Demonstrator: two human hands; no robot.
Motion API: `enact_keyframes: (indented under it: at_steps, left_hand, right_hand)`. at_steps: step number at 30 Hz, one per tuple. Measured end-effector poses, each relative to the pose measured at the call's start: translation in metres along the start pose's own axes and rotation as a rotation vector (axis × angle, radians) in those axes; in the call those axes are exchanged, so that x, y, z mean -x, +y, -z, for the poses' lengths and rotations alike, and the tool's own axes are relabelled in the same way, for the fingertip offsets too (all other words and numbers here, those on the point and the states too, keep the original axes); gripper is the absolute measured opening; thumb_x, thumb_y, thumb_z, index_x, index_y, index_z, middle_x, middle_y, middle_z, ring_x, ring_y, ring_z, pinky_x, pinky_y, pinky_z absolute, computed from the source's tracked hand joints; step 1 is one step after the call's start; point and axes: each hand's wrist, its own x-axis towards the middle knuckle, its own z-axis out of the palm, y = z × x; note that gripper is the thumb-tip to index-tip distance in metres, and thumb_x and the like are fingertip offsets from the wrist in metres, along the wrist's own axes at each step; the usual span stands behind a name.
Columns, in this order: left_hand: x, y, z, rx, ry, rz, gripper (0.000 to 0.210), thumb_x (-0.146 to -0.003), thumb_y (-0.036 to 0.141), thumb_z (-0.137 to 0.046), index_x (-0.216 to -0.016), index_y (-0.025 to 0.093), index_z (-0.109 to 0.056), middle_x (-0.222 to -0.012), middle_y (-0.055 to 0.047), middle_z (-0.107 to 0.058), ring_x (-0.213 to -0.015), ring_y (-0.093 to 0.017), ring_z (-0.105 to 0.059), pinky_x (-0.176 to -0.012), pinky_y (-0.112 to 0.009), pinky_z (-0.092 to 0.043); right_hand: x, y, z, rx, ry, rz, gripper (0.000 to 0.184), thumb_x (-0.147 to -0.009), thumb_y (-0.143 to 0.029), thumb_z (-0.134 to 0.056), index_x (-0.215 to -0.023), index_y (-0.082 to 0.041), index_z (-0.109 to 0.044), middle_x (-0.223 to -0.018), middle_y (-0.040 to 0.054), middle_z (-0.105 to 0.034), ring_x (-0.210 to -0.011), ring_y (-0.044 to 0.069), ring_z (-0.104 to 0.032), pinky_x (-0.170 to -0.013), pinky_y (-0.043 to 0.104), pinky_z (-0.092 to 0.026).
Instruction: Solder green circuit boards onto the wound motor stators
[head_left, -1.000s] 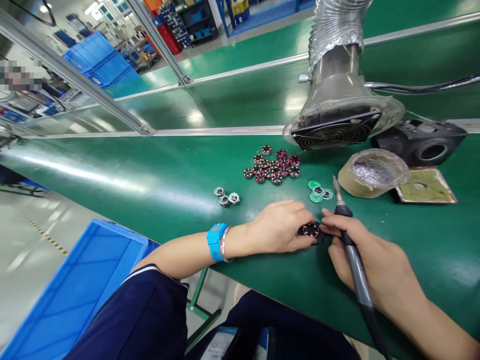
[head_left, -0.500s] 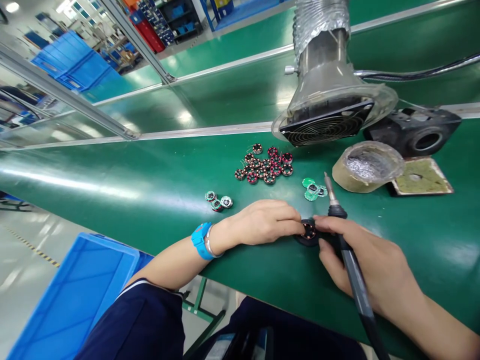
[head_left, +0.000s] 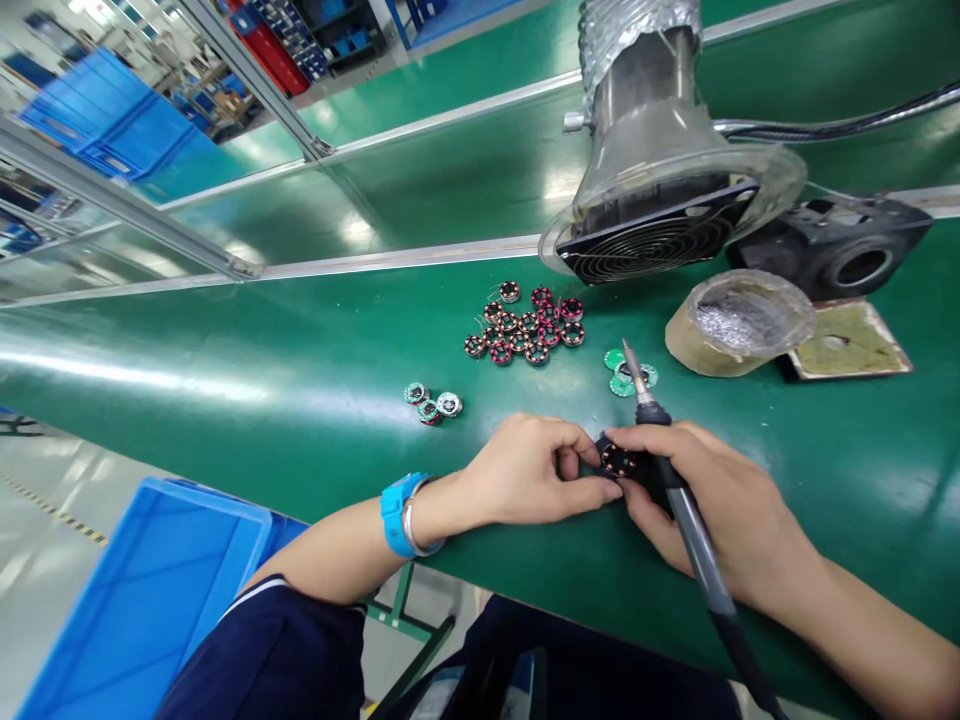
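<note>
A small round motor stator (head_left: 619, 459) with copper windings sits in a dark round holder (head_left: 637, 470) near the table's front edge. My left hand (head_left: 529, 470) has its thumb and forefinger curled against the left side of these parts. My right hand (head_left: 724, 495) is closed round a soldering iron (head_left: 699, 540), whose tip points up and away. The right thumb and forefinger also touch the holder's right side. Beyond the iron's tip lie several green circuit boards (head_left: 622, 384). Further back is a cluster of wound stators (head_left: 517, 335). Several stators with boards on top (head_left: 429, 410) stand to the left.
A fume extractor hood (head_left: 660, 230) hangs over the table's back right. Below it are a tub of silvery material (head_left: 705, 350), a soldering sponge tray (head_left: 855, 345) and a black iron stand (head_left: 840, 250). A blue crate (head_left: 172, 570) stands at lower left.
My left thumb has come out to the near side of the stator and the left hand has turned. The right hand and iron have shifted slightly left. The whole view has moved a little.
</note>
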Motion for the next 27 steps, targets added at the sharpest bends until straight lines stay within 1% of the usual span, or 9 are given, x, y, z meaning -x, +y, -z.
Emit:
enact_keyframes:
  at_steps: [4, 7, 9, 10, 14, 18, 22, 25, 27]
  left_hand:
    - [0.002, 0.004, -0.007, 0.193, -0.059, 0.111, 0.024, -0.082, 0.038, -0.070, -0.076, 0.015, -0.070, -0.057, 0.005, -0.058, -0.051, -0.006, -0.046, -0.050, -0.018, -0.037]
    - [0.006, 0.006, -0.002, 0.413, -0.249, 0.153, 0.023, -0.079, 0.036, -0.073, -0.076, 0.014, -0.071, -0.058, 0.004, -0.058, -0.050, -0.005, -0.045, -0.048, -0.017, -0.038]
    - [0.007, 0.005, 0.004, 0.407, -0.328, 0.114, 0.021, -0.077, 0.034, -0.076, -0.076, 0.013, -0.071, -0.059, 0.003, -0.059, -0.049, -0.005, -0.047, -0.048, -0.017, -0.040]
    - [0.006, 0.002, 0.007, 0.338, -0.280, 0.066, 0.019, -0.077, 0.031, -0.076, -0.076, 0.013, -0.071, -0.061, 0.003, -0.060, -0.048, -0.004, -0.047, -0.048, -0.016, -0.040]
    - [-0.008, -0.015, 0.017, -0.028, 0.133, -0.299, 0.014, -0.083, 0.023, -0.070, -0.095, 0.015, -0.070, -0.085, -0.003, -0.066, -0.057, -0.006, -0.055, -0.056, -0.019, -0.048]
    - [-0.023, -0.026, 0.019, -0.314, 0.104, -0.733, 0.019, -0.097, 0.021, -0.052, -0.100, 0.021, -0.071, -0.095, -0.005, -0.071, -0.084, -0.012, -0.067, -0.076, -0.022, -0.052]
    - [-0.023, -0.021, 0.021, -0.575, 0.117, -0.981, 0.026, -0.101, 0.021, -0.045, -0.095, 0.022, -0.070, -0.091, -0.002, -0.075, -0.075, -0.011, -0.067, -0.066, -0.025, -0.049]
    - [-0.014, -0.017, 0.022, -0.546, 0.147, -1.114, 0.026, -0.101, 0.020, -0.044, -0.095, 0.017, -0.069, -0.090, -0.003, -0.075, -0.075, -0.011, -0.068, -0.064, -0.023, -0.052]
    - [-0.008, -0.016, 0.022, -0.428, 0.235, -1.117, 0.026, -0.101, 0.020, -0.043, -0.093, 0.017, -0.068, -0.084, -0.003, -0.073, -0.073, -0.011, -0.068, -0.066, -0.022, -0.054]
  right_hand:
    - [0.001, 0.001, 0.001, 0.009, 0.005, 0.001, 0.032, -0.089, -0.016, -0.054, -0.121, -0.022, -0.051, -0.089, 0.0015, -0.068, -0.076, 0.013, -0.065, -0.067, 0.024, -0.054]
    - [0.001, 0.002, 0.000, 0.010, 0.005, 0.003, 0.031, -0.089, -0.017, -0.054, -0.120, -0.021, -0.051, -0.091, 0.0026, -0.069, -0.078, 0.014, -0.067, -0.066, 0.024, -0.054]
    - [0.002, 0.003, -0.001, 0.016, 0.003, -0.006, 0.030, -0.089, -0.018, -0.056, -0.119, -0.021, -0.051, -0.094, 0.0034, -0.069, -0.081, 0.014, -0.068, -0.066, 0.024, -0.054]
    - [0.002, 0.004, -0.001, 0.021, 0.004, -0.011, 0.030, -0.089, -0.018, -0.056, -0.118, -0.021, -0.051, -0.096, 0.0036, -0.070, -0.082, 0.015, -0.068, -0.066, 0.024, -0.054]
    - [0.002, 0.004, -0.001, 0.026, 0.012, -0.025, 0.026, -0.091, -0.021, -0.056, -0.116, -0.023, -0.050, -0.097, 0.0029, -0.070, -0.083, 0.015, -0.069, -0.066, 0.024, -0.055]
    - [0.000, 0.005, 0.000, 0.028, 0.017, -0.029, 0.023, -0.091, -0.022, -0.057, -0.114, -0.023, -0.051, -0.095, 0.0029, -0.070, -0.081, 0.016, -0.070, -0.066, 0.023, -0.054]
    - [0.000, 0.005, -0.001, 0.052, 0.039, -0.018, 0.021, -0.091, -0.023, -0.056, -0.112, -0.022, -0.052, -0.093, 0.0020, -0.071, -0.077, 0.015, -0.070, -0.063, 0.023, -0.053]
    - [0.002, 0.005, 0.000, 0.043, 0.039, -0.019, 0.020, -0.092, -0.025, -0.056, -0.112, -0.023, -0.052, -0.094, 0.0013, -0.072, -0.077, 0.015, -0.070, -0.062, 0.022, -0.053]
    - [0.004, 0.007, 0.001, 0.032, 0.026, -0.016, 0.024, -0.091, -0.025, -0.058, -0.114, -0.023, -0.052, -0.096, 0.0013, -0.072, -0.079, 0.015, -0.071, -0.063, 0.022, -0.053]
